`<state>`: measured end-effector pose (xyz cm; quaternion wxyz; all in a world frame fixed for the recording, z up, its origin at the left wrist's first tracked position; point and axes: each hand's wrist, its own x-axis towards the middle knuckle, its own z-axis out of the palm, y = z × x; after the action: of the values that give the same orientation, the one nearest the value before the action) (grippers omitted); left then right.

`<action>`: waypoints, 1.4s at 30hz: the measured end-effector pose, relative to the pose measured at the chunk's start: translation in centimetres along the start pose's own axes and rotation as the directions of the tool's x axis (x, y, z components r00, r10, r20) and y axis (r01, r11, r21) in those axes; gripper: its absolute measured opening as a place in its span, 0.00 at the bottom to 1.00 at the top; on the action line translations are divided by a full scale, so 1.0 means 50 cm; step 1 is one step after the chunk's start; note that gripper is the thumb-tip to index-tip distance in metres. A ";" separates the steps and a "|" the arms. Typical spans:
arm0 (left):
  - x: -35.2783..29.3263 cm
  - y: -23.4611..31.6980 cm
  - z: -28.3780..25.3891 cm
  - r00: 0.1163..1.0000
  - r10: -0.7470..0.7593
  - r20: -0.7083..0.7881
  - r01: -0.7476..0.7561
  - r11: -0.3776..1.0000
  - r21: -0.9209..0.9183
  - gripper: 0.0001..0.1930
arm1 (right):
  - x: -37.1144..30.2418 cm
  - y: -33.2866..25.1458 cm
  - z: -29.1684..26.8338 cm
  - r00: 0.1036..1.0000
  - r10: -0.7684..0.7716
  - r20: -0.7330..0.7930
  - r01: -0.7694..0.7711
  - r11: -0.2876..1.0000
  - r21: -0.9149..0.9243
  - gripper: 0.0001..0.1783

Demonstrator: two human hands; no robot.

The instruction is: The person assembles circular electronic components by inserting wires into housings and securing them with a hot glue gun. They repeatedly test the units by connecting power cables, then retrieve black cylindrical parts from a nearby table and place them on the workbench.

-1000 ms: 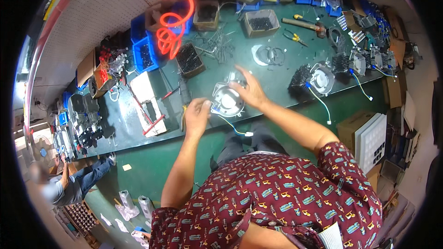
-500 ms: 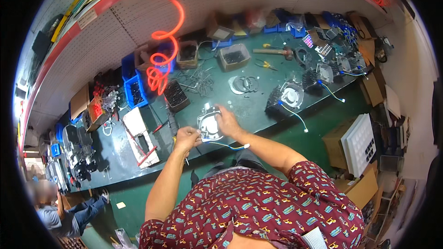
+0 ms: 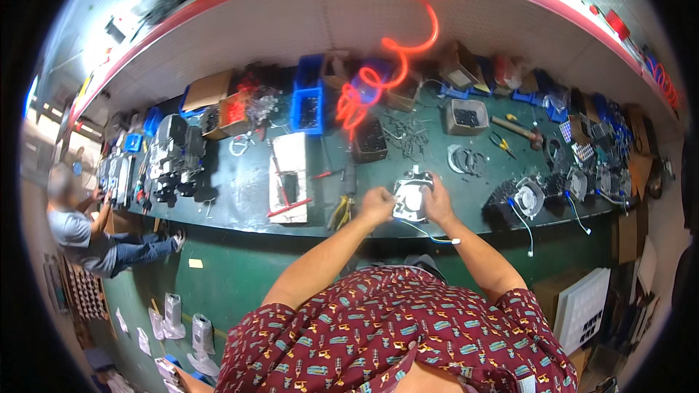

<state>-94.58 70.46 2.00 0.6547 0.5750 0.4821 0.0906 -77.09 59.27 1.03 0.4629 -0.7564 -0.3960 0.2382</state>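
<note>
In front of me, near the bench's front edge, is a silver metal housing (image 3: 412, 199) with a round opening, its thin cable (image 3: 429, 234) hanging over the edge and ending in a white plug. My right hand (image 3: 439, 205) grips the housing along its right side. At its left edge my left hand (image 3: 377, 206) is closed in a pinch; what is between the fingertips is too small to make out. Left of that hand lie yellow-handled pliers (image 3: 339, 214) and a dark cylindrical tool (image 3: 350, 179).
Finned motor housings (image 3: 526, 198) with cables line the right of the bench. Flat rings (image 3: 467, 161), a bin of dark parts (image 3: 466, 115) and a hammer (image 3: 518, 129) lie behind. A red coiled hose (image 3: 393, 47) hangs above. A white board (image 3: 288, 182) lies left; another person (image 3: 87, 222) sits far left.
My view has swung left, so the bench appears shifted right. Both hands remain at the metal housing, the left one still pinching at its left edge.
</note>
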 end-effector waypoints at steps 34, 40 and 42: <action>0.131 0.021 -0.515 0.664 0.505 -0.552 -0.139 0.808 0.573 0.09 | -0.490 0.303 -0.281 0.778 0.615 0.128 -0.577 0.780 -0.243 0.12; 0.359 0.025 -0.669 0.706 0.263 -0.658 0.207 0.812 0.546 0.13 | -0.667 0.514 -0.321 0.734 0.627 0.262 -0.581 0.779 -0.236 0.09; 0.415 -0.002 -0.716 0.726 0.288 -0.625 0.208 0.774 0.598 0.19 | -0.616 0.404 -0.257 0.620 0.772 0.141 -0.723 0.631 -0.281 0.10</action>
<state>-110.23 108.22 -4.51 0.1938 0.6953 0.6768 0.1444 -77.74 22.21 -11.23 0.1902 -0.8580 -0.1196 0.4619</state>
